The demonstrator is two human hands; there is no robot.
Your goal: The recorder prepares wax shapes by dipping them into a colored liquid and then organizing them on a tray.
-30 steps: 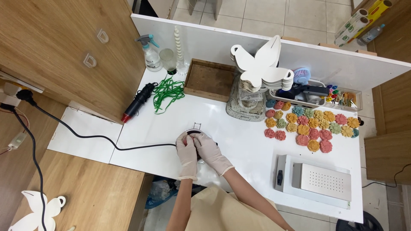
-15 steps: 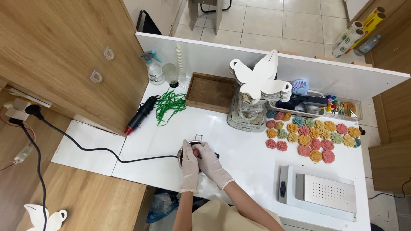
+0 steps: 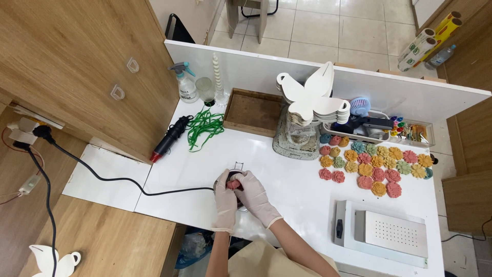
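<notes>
Both of my hands wear white gloves and meet over a small dark round corded device [image 3: 236,169] on the white table [image 3: 287,179]. My left hand [image 3: 225,197] and my right hand [image 3: 253,194] together pinch a small pink-red flower-shaped piece [image 3: 234,183] between their fingertips. The device is mostly hidden under my hands. Its black cable [image 3: 118,179] runs left across the table to a wall plug.
Several coloured flower pieces [image 3: 374,166] lie in rows at the right. A flat white machine [image 3: 382,233] sits at the front right. A stack of white butterfly cutouts [image 3: 310,100], a wooden tray [image 3: 253,112], green strips [image 3: 205,125], a red-tipped tool [image 3: 169,138] and a spray bottle [image 3: 185,84] stand behind.
The camera view has shifted slightly. My hands stay together over the round device, and the pink piece now shows between the fingers.
</notes>
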